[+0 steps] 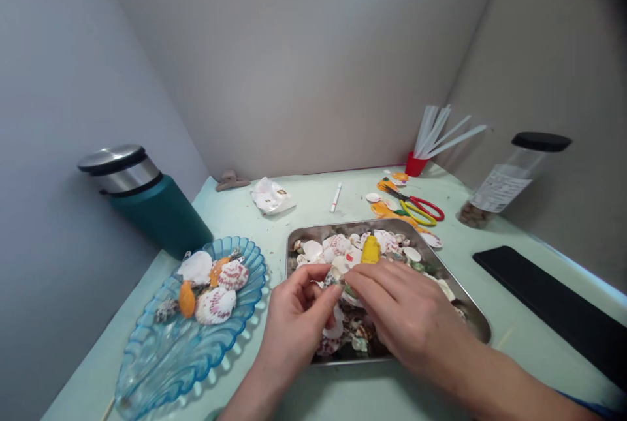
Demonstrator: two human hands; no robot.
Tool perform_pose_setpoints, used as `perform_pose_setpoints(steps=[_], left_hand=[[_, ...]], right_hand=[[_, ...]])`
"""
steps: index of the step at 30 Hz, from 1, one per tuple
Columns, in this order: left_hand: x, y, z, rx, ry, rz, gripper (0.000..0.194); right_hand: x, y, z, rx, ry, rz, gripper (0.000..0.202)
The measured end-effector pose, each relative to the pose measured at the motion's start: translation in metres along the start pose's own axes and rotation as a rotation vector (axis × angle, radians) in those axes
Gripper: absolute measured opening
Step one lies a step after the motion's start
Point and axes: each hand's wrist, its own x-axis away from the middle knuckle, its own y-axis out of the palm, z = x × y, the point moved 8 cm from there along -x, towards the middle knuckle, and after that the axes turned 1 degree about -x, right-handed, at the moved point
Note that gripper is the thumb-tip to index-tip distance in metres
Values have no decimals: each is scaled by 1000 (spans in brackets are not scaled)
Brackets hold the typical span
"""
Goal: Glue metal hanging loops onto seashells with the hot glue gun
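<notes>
A metal tray (pixel 475 316) full of mixed seashells lies in front of me. Over its near half, my left hand (pixel 306 310) pinches a small greyish shell (pixel 334 276) between thumb and forefinger. My right hand (pixel 404 307) meets it from the right, its fingertips together at the same shell; whatever lies under its fingers is hidden. Just beyond the right fingers a yellow object (pixel 371 249) rests among the shells. To the left, a blue scalloped glass dish (pixel 181 359) holds white, orange and purple-patterned shells (pixel 215 305).
A teal bottle (pixel 157 212) leans at the left. Behind the tray are a crumpled wrapper (pixel 270 197), a white pen-like stick (pixel 336 198), scissors (pixel 416 207) on orange shells, and a red cup (pixel 416 164) of white sticks. At right: a jar (pixel 504 186) and a black slab (pixel 548 303).
</notes>
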Motion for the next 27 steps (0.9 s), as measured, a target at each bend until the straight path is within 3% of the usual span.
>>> perform_pose_setpoints(steps=[8,14,27], left_hand=[[-2,-7,-3,123,-3,115,33],[-2,-7,-4,134,-18,113,32],[-2,-7,-2,176,17,61,35]], right_hand=[[5,10,-9,63,77,11,32],[9,18,-11,76,60,-19,34],[5,-7,-13,-91,17,148,31]])
